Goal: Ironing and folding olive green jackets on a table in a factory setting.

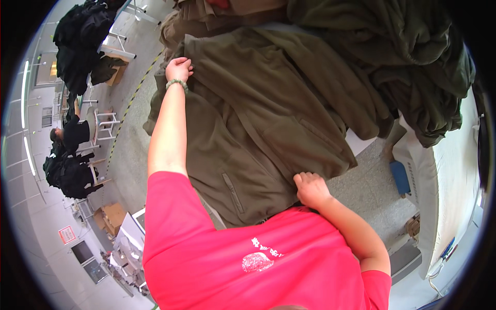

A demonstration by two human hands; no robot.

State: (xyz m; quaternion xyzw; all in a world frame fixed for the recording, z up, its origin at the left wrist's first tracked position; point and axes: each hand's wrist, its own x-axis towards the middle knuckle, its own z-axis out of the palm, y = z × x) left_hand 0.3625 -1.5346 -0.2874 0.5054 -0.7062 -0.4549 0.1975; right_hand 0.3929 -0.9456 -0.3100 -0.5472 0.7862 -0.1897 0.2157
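An olive-brown fleece jacket [268, 119] lies spread in front of me, its collar toward the far left and its hem close to my body. My left hand [179, 69], with a beaded bracelet at the wrist, is closed on the jacket's upper left edge near the collar. Down by the hem, my right hand [311, 189] has its fingers curled over the jacket's near edge. A slanted pocket opening [232, 192] shows on the left front panel. The fingertips of both hands are partly hidden by the cloth.
Dark olive garments [413, 62] are heaped at the far right, and brown ones [222, 18] at the far edge. A white-covered table [449, 181] stands on the right. To the left, a seated person [75, 134] works beside black garments [85, 41]. Cardboard boxes [110, 218] sit lower left.
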